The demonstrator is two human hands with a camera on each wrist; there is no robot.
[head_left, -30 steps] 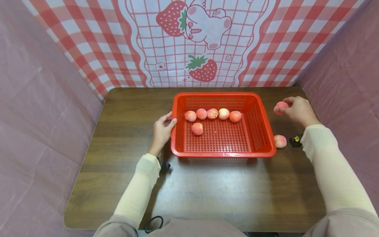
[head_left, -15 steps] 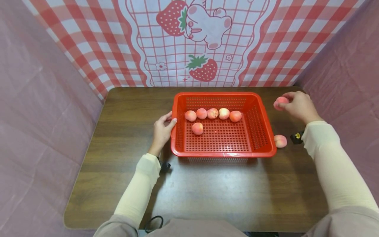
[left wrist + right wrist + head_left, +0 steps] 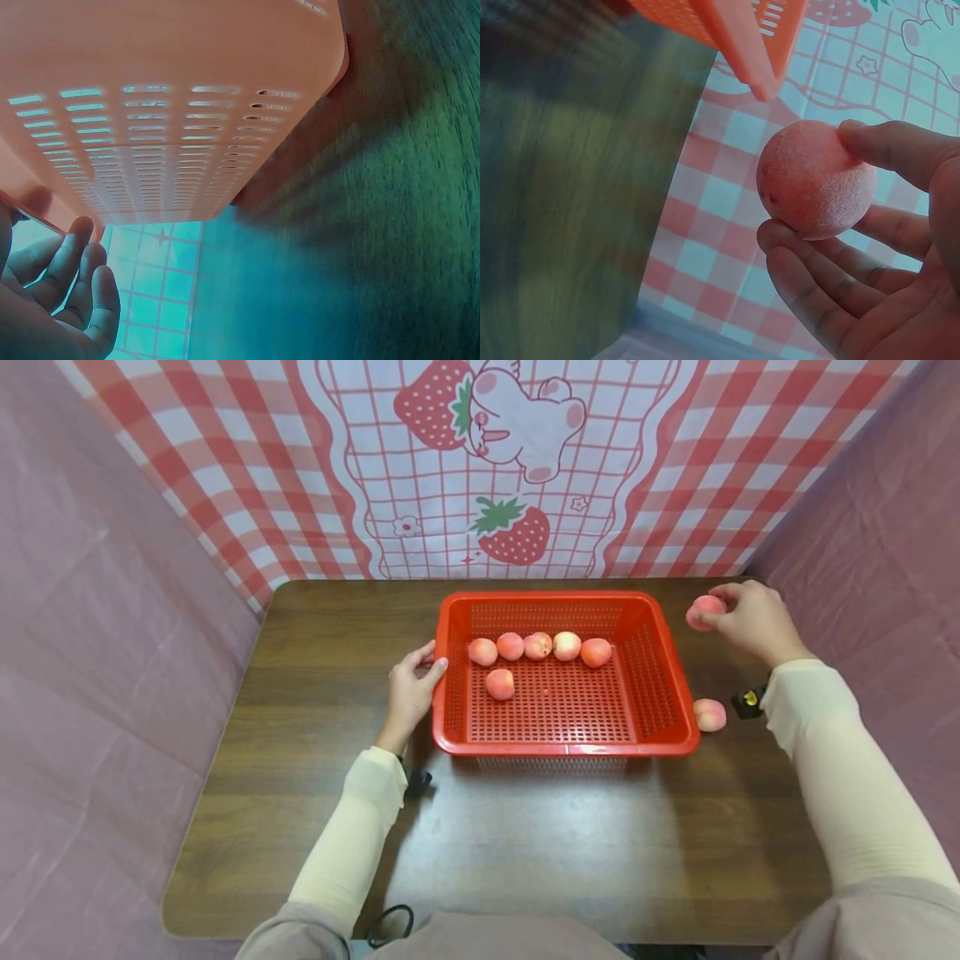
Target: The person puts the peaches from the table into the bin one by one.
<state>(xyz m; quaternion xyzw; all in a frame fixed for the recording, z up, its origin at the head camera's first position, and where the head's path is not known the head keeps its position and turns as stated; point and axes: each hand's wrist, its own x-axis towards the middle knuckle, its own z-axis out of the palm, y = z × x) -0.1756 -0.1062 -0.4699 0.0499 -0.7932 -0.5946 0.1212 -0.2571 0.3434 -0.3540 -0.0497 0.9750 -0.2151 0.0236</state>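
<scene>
My right hand (image 3: 759, 625) pinches a pink peach (image 3: 702, 613) between thumb and fingers, to the right of the red plastic basket (image 3: 630, 749). In the right wrist view the peach (image 3: 810, 184) shows a few dark specks, with the thumb on one side and fingertips below. My left hand (image 3: 410, 690) grips the basket's left rim, thumb on top. Its curled fingers (image 3: 103, 300) show under the rim in the left wrist view. Inside the basket, several peaches (image 3: 537, 646) form a row along the back, and a single peach (image 3: 500, 684) lies in front of the row's left end.
Another peach (image 3: 710, 715) lies on the wooden table (image 3: 300, 827) against the basket's right side. A checked strawberry-print cloth (image 3: 510, 468) hangs behind the table, with pink cloth on both sides. A black cable loop (image 3: 390, 927) lies at the front edge.
My right hand has risen and moved slightly away from me, carrying the peach, then a little toward the basket. The left hand and the basket stay in place.
</scene>
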